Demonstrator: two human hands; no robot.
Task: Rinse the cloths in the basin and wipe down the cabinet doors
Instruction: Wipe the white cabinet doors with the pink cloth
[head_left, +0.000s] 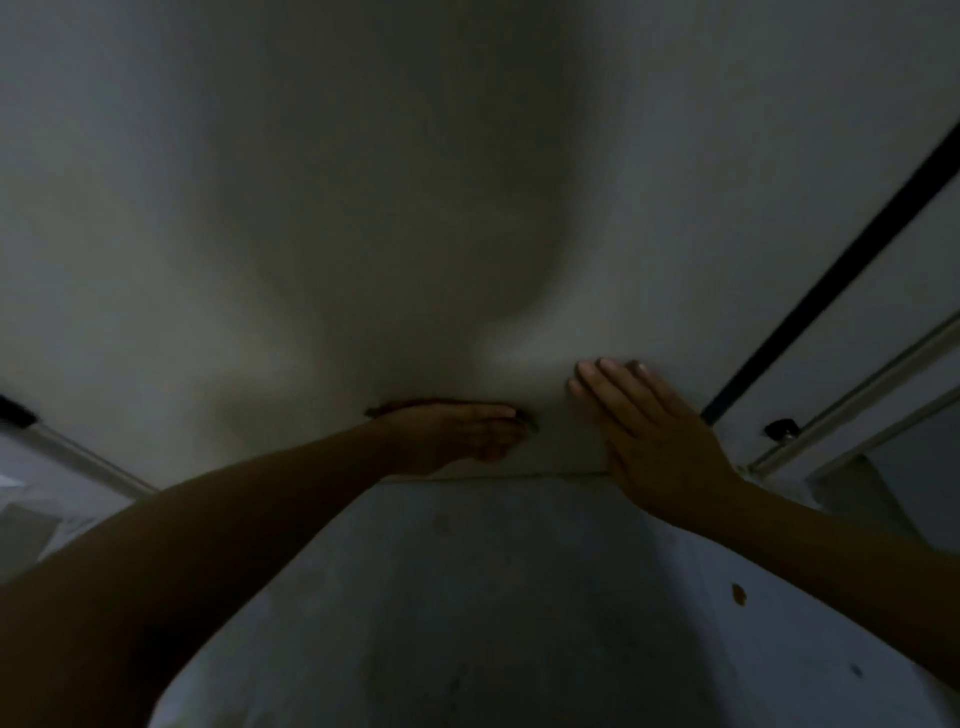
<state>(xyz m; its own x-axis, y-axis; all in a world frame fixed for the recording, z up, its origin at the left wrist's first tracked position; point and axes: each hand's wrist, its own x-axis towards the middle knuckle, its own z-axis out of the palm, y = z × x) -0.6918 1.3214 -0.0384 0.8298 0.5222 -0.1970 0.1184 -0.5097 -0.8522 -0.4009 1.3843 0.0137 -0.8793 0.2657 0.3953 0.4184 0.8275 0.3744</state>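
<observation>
Left hand (457, 434) pressed flat on a dark cloth (527, 420), fingers straight, only the cloth's edges peeking out beside it, low on the pale cabinet door (363, 208) near its bottom edge. Right hand (654, 441) just beside it, fingers straight and together, palm flat on the same door, holding nothing. Two hands, one cloth showing. A black strip (831, 280) runs along the door's right edge. It's dim.
</observation>
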